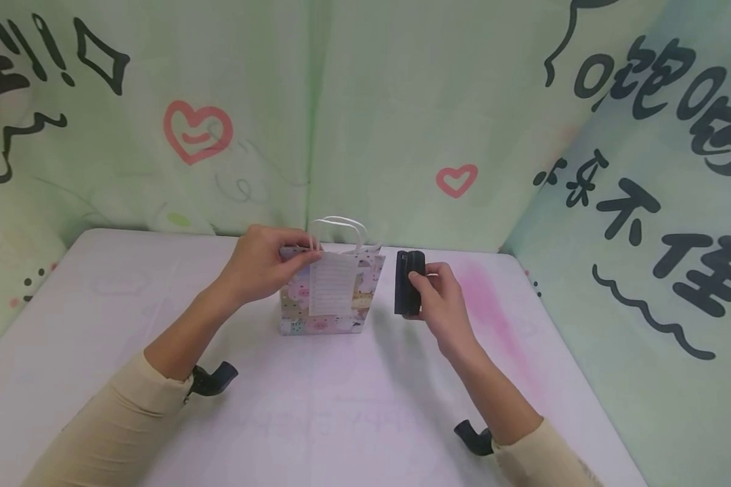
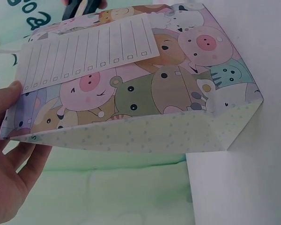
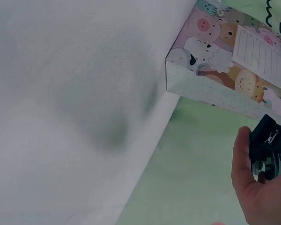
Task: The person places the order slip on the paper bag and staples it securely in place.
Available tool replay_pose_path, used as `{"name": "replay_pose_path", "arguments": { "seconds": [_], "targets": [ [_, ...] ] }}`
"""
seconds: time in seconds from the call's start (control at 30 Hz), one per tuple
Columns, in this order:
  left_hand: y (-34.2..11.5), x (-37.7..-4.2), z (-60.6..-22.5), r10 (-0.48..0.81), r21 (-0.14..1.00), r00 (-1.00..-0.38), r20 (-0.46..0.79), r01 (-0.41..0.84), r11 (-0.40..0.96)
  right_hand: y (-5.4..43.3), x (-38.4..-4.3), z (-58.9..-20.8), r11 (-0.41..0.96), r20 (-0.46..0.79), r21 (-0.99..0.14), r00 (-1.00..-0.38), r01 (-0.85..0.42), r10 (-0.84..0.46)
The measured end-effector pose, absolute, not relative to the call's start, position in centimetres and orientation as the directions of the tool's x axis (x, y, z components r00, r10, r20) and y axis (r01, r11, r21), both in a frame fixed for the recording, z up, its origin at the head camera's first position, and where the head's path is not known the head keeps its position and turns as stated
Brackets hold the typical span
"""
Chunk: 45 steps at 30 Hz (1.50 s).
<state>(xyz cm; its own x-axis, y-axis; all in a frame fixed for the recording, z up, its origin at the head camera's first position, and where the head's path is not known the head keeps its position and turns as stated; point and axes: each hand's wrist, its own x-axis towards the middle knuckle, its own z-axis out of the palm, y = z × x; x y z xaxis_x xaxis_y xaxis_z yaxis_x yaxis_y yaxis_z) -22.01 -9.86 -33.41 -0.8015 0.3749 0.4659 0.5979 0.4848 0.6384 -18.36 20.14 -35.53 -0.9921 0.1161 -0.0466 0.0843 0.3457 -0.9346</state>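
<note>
A paper gift bag [image 1: 365, 297] printed with cartoon animals stands upright on the table. Its white cord handles [image 1: 344, 220] rise from the top. Against its front hangs a lined checklist sheet [image 1: 331, 287] with small boxes along one edge. My left hand [image 1: 262, 260] pinches the sheet and the bag together at the upper left, thumb [image 2: 11, 91] in front and fingers behind. To the right of the bag, my right hand [image 1: 441, 297] grips a black stapler [image 1: 409, 284], held upright and apart from the bag. The stapler's end [image 3: 269, 136] shows in the right wrist view.
The white table [image 1: 317, 419] has a pink smear [image 1: 493, 311] to the right. Behind it hang pale green curtains [image 1: 402, 122] with hearts and black lettering. Black curved pieces [image 1: 216, 379] stick out at both wrists.
</note>
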Motion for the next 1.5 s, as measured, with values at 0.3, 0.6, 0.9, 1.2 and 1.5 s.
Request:
{"name": "replay_pose_path", "arguments": {
  "seconds": [0.3,0.6,0.9,1.2,1.5],
  "targets": [
    [-9.7,-22.1,-33.6,0.377,0.638,-0.795,0.475,0.606,0.475,19.8,-19.7,-34.9,0.234,0.004,-0.972,-0.996,0.018,0.093],
    [-9.7,-22.2,-33.5,0.382,0.639,-0.796,0.469,0.604,0.475,19.8,-20.9,-33.5,0.114,0.004,-0.994,-0.999,0.001,0.042],
    [-9.6,-22.5,-33.5,0.394,0.636,-0.789,0.472,0.614,0.468,19.7,-21.6,-32.0,0.038,-0.002,-0.999,-1.000,0.001,-0.013],
    [-9.9,-22.7,-33.6,0.384,0.670,-0.810,0.443,0.584,0.458,19.6,-22.2,-30.4,0.083,-0.006,-0.997,-0.998,0.001,-0.064],
    [-9.9,-22.5,-33.7,0.371,0.668,-0.813,0.449,0.582,0.464,19.2,-22.9,-28.3,0.231,0.010,-0.972,-0.989,-0.045,-0.149]
  ]
}}
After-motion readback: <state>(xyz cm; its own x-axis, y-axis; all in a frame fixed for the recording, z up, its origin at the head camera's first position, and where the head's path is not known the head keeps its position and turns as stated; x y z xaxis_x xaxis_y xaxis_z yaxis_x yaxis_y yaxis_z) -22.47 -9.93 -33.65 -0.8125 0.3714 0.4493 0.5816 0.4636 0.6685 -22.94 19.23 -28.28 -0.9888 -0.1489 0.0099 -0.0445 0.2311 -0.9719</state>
